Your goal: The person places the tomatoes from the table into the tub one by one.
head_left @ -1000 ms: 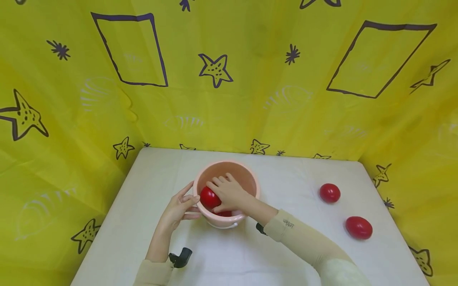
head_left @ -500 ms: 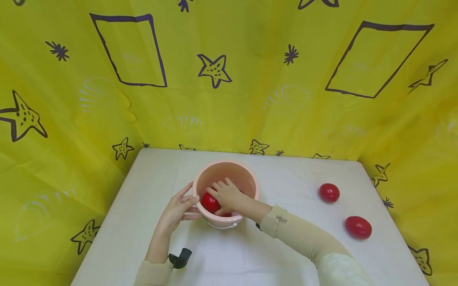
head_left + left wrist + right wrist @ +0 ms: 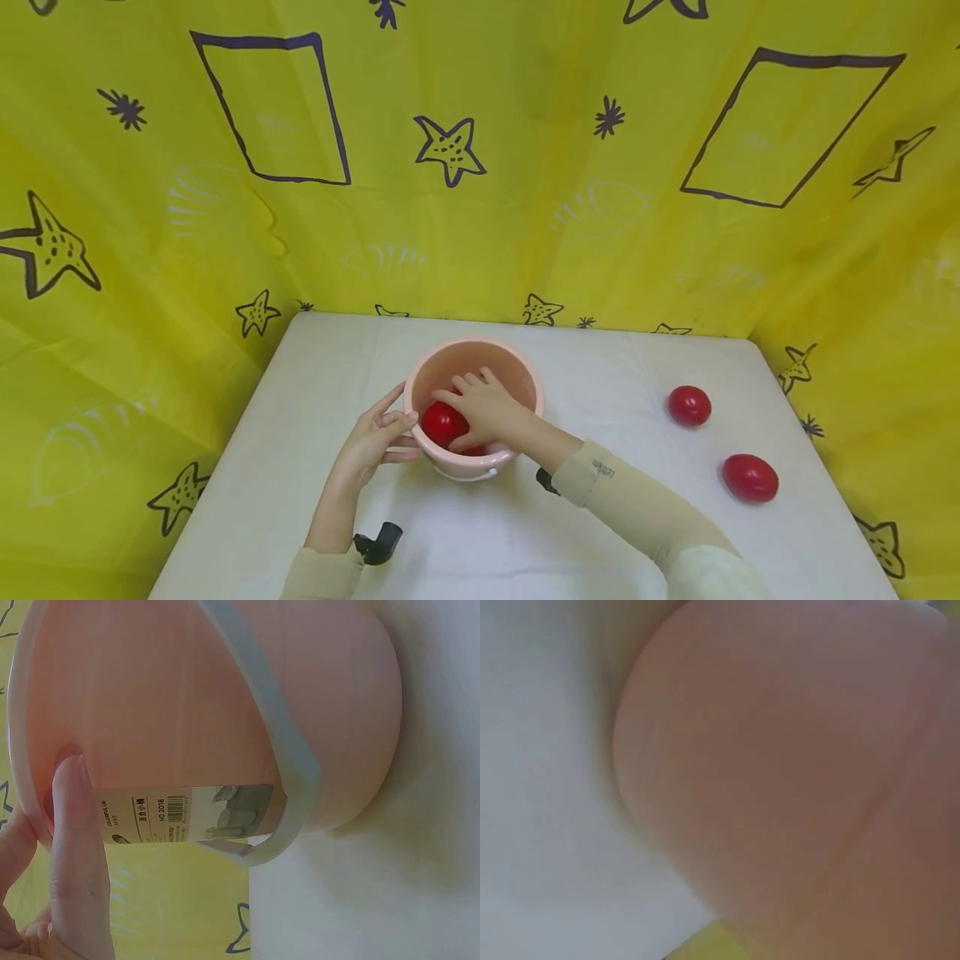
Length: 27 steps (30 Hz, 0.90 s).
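Observation:
A pink bucket (image 3: pixel 532 375) with a pale handle (image 3: pixel 259 682) stands upright on the table. My left hand (image 3: pixel 375 437) grips its left rim; in the left wrist view a finger (image 3: pixel 79 862) lies against the outer wall by a small hole. Inside the bucket is my right hand (image 3: pixel 486 410), its fingers spread above a glossy red egg-shaped thing (image 3: pixel 444 423) and its thumb on the near side. More red shows low under the right hand, mostly hidden. In the right wrist view only the blurred bucket wall (image 3: pixel 765 750) shows large, not the fingers.
Two more red egg-shaped things, one farther back (image 3: pixel 689 406) and one nearer (image 3: pixel 750 477), lie on the right of the white-covered table (image 3: pixel 585 542). A yellow curtain (image 3: pixel 517 233) with starfish drawings hangs behind and at both sides.
My right hand has reached deeper into the bucket, then drawn back slightly with looser fingers. The red egg-shaped thing sits lower than a second ago. My left hand stays at the rim.

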Motion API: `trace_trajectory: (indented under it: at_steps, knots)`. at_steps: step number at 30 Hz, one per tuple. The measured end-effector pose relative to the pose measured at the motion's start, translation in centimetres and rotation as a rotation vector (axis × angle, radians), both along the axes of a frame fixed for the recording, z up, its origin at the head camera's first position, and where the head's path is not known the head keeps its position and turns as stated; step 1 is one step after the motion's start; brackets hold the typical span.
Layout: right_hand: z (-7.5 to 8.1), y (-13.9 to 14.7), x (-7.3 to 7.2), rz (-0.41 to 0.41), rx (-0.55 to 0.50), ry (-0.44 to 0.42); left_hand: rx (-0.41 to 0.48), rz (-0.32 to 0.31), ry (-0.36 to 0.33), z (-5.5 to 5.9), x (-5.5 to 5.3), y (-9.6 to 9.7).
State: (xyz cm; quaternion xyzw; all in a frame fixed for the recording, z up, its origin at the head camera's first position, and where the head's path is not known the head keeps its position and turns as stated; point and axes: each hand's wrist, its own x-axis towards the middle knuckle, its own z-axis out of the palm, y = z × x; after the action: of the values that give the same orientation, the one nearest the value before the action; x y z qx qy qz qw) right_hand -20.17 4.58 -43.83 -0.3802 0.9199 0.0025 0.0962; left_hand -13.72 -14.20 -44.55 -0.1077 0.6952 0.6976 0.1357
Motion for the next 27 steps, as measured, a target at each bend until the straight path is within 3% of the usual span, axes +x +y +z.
trace_trajectory:
  at_steps: [3, 7, 12, 20, 27]
  knots:
    - [0.8, 1.6, 0.2, -0.064, -0.151, 0.028, -0.006, 0.007, 0.003, 0.0, 0.0, 0.1]
    - [1.5, 4.9, 0.6, -0.215, -0.350, 0.138, -0.012, 0.017, 0.011, -0.1, 0.0, 0.2]
    - [0.6, 10.7, 1.3, -0.441, -0.497, 0.289, -0.019, 0.023, 0.005, -0.3, -0.1, 0.0]
    - [-2.8, 21.0, 3.7, -0.774, -0.428, 0.302, -0.021, 0.012, 0.004, -0.1, -0.1, 0.0]
    - [-4.8, 27.6, 6.8, -1.051, -0.361, 0.156, -0.021, 0.009, -0.008, -0.2, -0.2, 0.1]
